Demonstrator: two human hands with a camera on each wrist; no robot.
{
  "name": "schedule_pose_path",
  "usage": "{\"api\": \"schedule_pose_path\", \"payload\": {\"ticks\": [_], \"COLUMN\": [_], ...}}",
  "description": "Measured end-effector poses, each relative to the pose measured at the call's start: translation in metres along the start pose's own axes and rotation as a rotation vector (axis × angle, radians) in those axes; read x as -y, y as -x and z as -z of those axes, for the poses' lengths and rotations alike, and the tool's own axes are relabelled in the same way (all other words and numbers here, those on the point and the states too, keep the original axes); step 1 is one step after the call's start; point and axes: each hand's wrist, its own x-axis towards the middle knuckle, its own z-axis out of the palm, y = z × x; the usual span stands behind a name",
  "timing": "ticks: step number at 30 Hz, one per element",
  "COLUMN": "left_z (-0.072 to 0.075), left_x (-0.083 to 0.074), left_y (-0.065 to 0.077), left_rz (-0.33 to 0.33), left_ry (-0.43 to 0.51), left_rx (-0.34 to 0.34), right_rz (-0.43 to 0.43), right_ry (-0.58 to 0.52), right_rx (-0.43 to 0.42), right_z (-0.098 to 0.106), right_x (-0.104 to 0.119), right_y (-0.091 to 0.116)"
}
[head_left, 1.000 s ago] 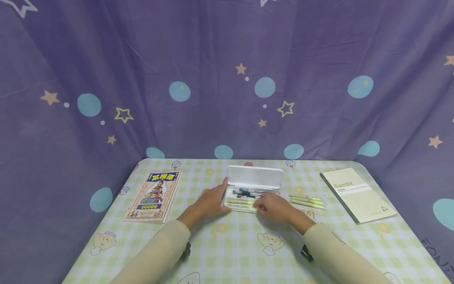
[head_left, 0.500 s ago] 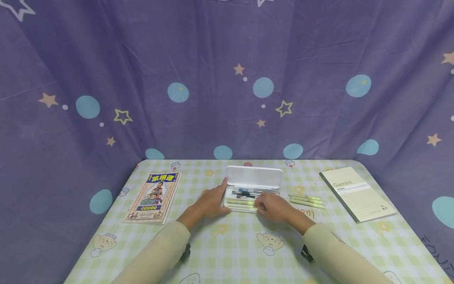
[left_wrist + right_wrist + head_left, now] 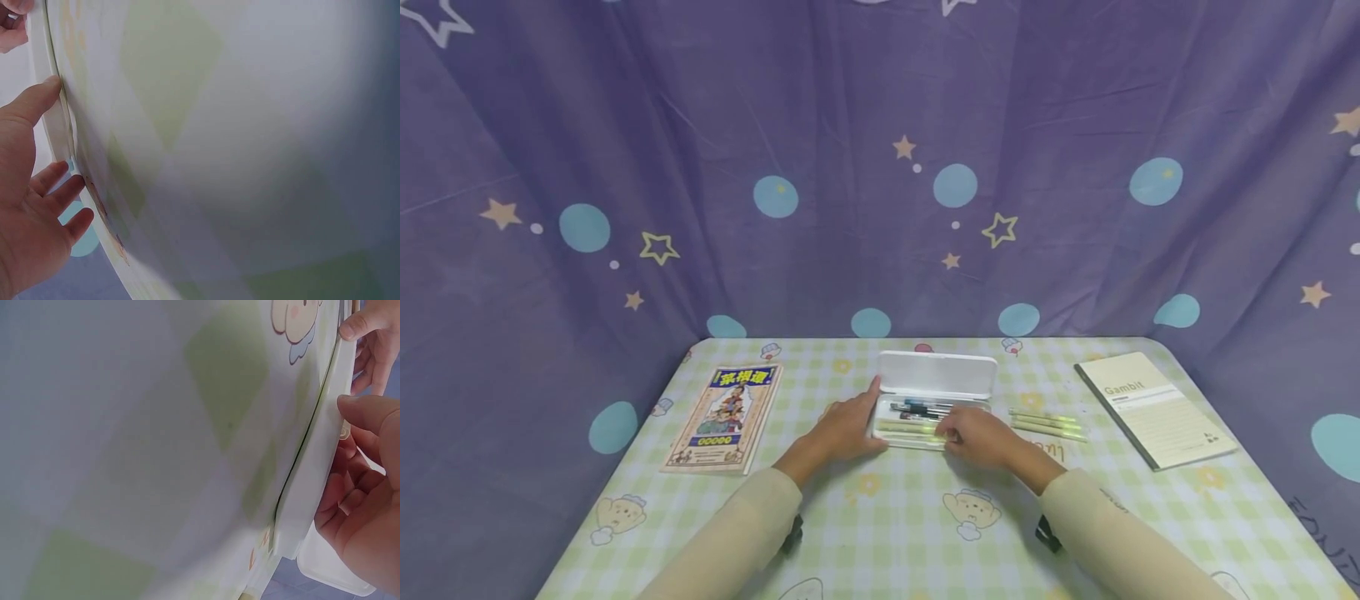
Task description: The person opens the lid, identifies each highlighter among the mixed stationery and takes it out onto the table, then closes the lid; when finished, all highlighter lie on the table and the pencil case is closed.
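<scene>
Beyond both grips hangs a purple curtain (image 3: 850, 275), and beneath them spreads the worktop (image 3: 880, 542), under a green-and-white checked cover. A cream notebook (image 3: 1153, 410) lies well to the right of the right grip (image 3: 979, 439); an illustrated book (image 3: 724, 419) lies to the left of the left grip (image 3: 847, 427).

Between the grips sits the white pencil case (image 3: 308, 487). The left grip is spread wide, holding its left end, thumb at the near corner. If that hold slackened while the right grip pressed on the near wall, the case could probably skid or twist. The raised lid (image 3: 937, 375) might drop onto the fingers if knocked. The case looks plain, smooth and shallow, its lid standing open on the far side.

Smallest are the pens. The right grip is narrow, fingers curled inside the near wall, and seems to pinch a pale pen (image 3: 345, 430); a crooked angle could make it ride over its neighbours and block the lid. Left of that grip lie slim yellow-green pens (image 3: 904, 427), with dark pens (image 3: 923, 409) beyond them; more yellow-green ones (image 3: 1048, 424) rest just to its right, outside the case.
</scene>
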Motion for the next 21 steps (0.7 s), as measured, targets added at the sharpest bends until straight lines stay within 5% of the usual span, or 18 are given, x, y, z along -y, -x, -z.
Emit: {"api": "schedule_pose_path", "payload": {"ticks": [21], "left_z": [-0.0020], "left_x": [0.0034], "left_y": [-0.0020], "left_rz": [-0.002], "left_ry": [-0.003], "left_rx": [-0.002], "right_rz": [0.125], "right_ry": [0.028], "right_rx": [-0.034], "right_z": [0.0079], "right_x": [-0.0097], "right_y": [0.0062]}}
